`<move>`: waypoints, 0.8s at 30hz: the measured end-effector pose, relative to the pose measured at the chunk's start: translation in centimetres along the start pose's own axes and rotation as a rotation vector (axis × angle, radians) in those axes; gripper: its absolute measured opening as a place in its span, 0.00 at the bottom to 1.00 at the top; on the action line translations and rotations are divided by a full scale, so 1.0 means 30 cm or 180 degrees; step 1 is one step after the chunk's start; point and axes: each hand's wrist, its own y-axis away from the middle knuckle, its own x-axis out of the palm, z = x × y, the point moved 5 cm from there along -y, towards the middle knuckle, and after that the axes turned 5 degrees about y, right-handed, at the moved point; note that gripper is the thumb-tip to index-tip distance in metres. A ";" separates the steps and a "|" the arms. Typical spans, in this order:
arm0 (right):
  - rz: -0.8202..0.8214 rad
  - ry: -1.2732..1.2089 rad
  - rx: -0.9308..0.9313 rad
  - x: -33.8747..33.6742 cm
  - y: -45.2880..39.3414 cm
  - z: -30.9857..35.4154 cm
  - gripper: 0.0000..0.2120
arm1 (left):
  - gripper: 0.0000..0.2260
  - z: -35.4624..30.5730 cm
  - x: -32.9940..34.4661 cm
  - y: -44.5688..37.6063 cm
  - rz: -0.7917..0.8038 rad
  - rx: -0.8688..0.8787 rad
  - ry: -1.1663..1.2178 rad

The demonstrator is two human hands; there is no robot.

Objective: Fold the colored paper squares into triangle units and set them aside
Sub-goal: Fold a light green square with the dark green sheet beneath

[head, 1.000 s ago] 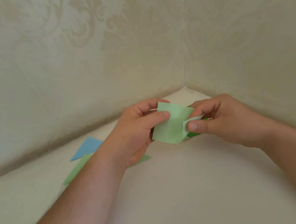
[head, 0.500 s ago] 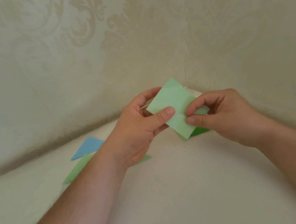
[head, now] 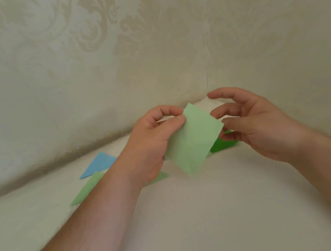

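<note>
The light green paper square (head: 193,140) hangs in the air between the two hands, above the pale table (head: 216,214), turned corner-up like a diamond: one corner points up toward the wall corner, the opposite one down toward the table. The left hand (head: 152,142) pinches it by the upper left edge, thumb on the near face and forefinger behind. The right hand (head: 254,125) is loosely spread, fingers relaxed; its thumb tip lies at the sheet's right corner, though whether it grips or only touches there I cannot tell. So the left hand alone clearly carries the sheet, and the free right corner sits nearest the right hand. A triangle fold would likely bring that corner across to the left one, creasing along the up-down diagonal. Behind, on the table, lie a blue triangle (head: 99,164), a light green triangle (head: 88,188) partly under the left forearm, and a dark green piece (head: 221,146) under the right hand.
</note>
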 end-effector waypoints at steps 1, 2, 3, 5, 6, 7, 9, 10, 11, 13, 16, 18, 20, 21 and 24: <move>0.0160 0.0050 -0.0032 0.013 0.004 -0.003 0.29 | 0.05 0.000 0.005 0.003 0.0082 0.0021 -0.0004; 0.0330 0.0064 -0.0070 0.025 0.008 -0.005 0.30 | 0.05 0.000 0.009 0.005 0.0152 0.0052 -0.0006; 0.0479 0.0061 -0.0099 0.035 0.013 -0.004 0.31 | 0.05 0.002 0.013 0.007 0.0202 0.0083 -0.0013; 0.0729 0.0084 -0.0153 0.055 0.021 0.005 0.31 | 0.06 0.004 0.012 0.008 0.0223 0.0107 -0.0064; 0.0790 0.0129 -0.0168 0.057 0.022 0.005 0.31 | 0.06 0.006 0.009 0.007 0.0217 0.0102 -0.0103; 0.0802 0.0180 -0.0163 0.055 0.022 0.001 0.33 | 0.06 0.008 0.006 0.005 0.0206 0.0093 -0.0139; 0.0768 0.0305 -0.0160 0.047 0.020 -0.005 0.35 | 0.07 0.011 0.001 0.003 0.0169 0.0074 -0.0183; 0.0777 0.0378 -0.0195 0.048 0.022 -0.004 0.32 | 0.08 0.013 -0.001 0.001 0.0148 0.0074 -0.0193; 0.0786 0.0446 -0.0214 0.049 0.025 -0.004 0.27 | 0.09 0.014 -0.002 0.001 0.0128 0.0071 -0.0193; 0.0782 0.0529 -0.0173 0.056 0.030 -0.001 0.14 | 0.11 0.015 -0.004 -0.001 0.0059 0.0045 -0.0118; 0.0459 0.0979 -0.0165 0.032 0.018 -0.019 0.12 | 0.15 0.014 -0.011 -0.011 -0.0146 -0.0066 0.0290; 0.0154 0.1056 -0.0207 0.014 0.008 -0.020 0.15 | 0.18 0.012 -0.019 -0.017 -0.0201 -0.0184 0.0707; -0.0014 0.0924 -0.0282 0.004 0.006 -0.013 0.15 | 0.23 0.010 -0.018 -0.017 -0.0079 -0.0278 0.0817; -0.0028 0.0880 -0.0305 0.004 0.007 -0.009 0.16 | 0.24 0.012 -0.016 -0.016 0.0006 -0.0308 0.0706; 0.0169 0.0893 -0.0315 0.024 0.016 -0.010 0.17 | 0.27 0.019 -0.013 -0.010 0.0132 -0.0274 0.0355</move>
